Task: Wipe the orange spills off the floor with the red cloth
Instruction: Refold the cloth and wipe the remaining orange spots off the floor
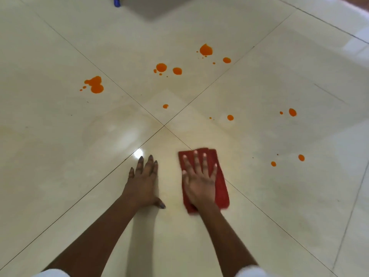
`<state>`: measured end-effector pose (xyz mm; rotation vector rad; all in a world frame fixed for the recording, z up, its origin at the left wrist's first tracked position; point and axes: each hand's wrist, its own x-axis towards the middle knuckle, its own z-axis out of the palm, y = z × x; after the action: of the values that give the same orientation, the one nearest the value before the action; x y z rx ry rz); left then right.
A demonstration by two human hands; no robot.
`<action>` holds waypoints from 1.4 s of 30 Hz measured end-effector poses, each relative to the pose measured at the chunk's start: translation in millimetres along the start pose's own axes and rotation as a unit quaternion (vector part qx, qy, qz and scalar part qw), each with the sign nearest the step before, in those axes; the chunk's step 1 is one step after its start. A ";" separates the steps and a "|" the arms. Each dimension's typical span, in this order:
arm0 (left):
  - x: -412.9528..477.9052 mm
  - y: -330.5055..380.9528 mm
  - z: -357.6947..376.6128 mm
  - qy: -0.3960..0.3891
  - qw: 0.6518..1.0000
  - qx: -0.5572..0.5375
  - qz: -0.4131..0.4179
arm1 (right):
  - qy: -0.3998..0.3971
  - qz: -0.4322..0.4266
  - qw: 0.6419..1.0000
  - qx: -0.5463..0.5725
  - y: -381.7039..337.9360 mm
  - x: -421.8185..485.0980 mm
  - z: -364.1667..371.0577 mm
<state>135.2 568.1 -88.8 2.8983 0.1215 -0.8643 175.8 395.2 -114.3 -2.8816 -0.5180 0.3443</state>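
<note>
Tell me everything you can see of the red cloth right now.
The cloth is dark red, soft-looking fabric, folded into a long rectangle; layered edges show at its far end. It lies flat on the glossy pale floor, nearer than and to the right of where the tile joints cross. The right hand presses on it with straight, spread fingers, covering its middle. No orange touches it; the nearest drops lie to its right. Its edges look slightly blurred.

Glossy cream tiled floor (60, 156), 4 tiles meeting mid-frame. Scattered orange spills (95, 84) across far half and right side. Folded red cloth (221, 188) lies flat near the joint, left hand (142, 184) flat beside it. Blue object (116, 2) at top edge.
</note>
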 end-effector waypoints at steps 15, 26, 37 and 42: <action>1.0 88.9 -23.0 -0.008 0.992 -0.001 0.124 | -0.102 0.110 0.987 0.057 96.6 -33.9 -48.1; 46.6 119.2 -39.4 -0.009 0.989 -0.012 0.149 | -0.116 0.180 0.977 0.007 115.2 -84.5 -30.0; 85.5 161.2 -41.2 0.004 0.972 0.046 0.229 | -0.049 0.218 0.973 0.065 123.6 -59.7 -32.2; 98.3 171.7 -45.4 0.002 0.975 0.056 0.215 | 0.008 0.323 0.945 0.053 169.6 -43.7 -41.6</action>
<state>260.5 408.4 -90.2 2.8524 -0.5491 -0.8033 200.7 217.1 -105.0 -2.8606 0.4582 0.4205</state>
